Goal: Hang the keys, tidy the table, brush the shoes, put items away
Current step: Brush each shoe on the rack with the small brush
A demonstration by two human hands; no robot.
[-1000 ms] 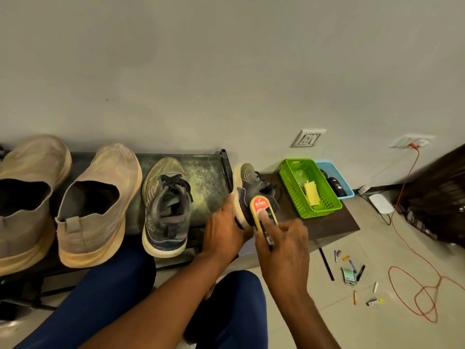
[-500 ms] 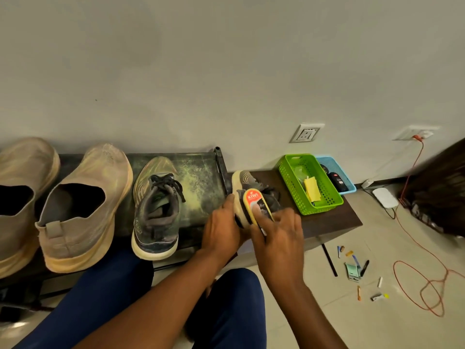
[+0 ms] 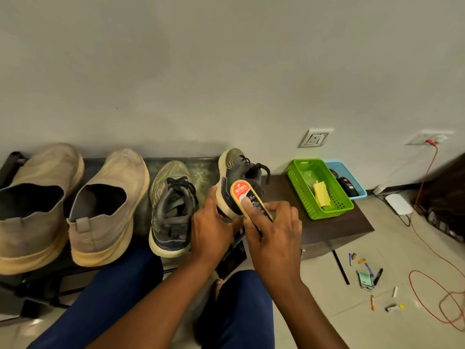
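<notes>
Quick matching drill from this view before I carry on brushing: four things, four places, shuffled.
Things:
1. grey sneaker
2. Kiwi brush
3. yellow cloth
4. black marker

Places:
A. on the floor
B. in the green basket
C. gripped by the left hand
D. held by the right hand

Pairs: 1-C, 2-D, 3-B, 4-A

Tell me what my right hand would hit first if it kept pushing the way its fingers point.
Most likely the grey sneaker: your right hand already presses the shoe brush against its side, fingers pointing up-left toward it. Depth beyond is unclear.
</notes>
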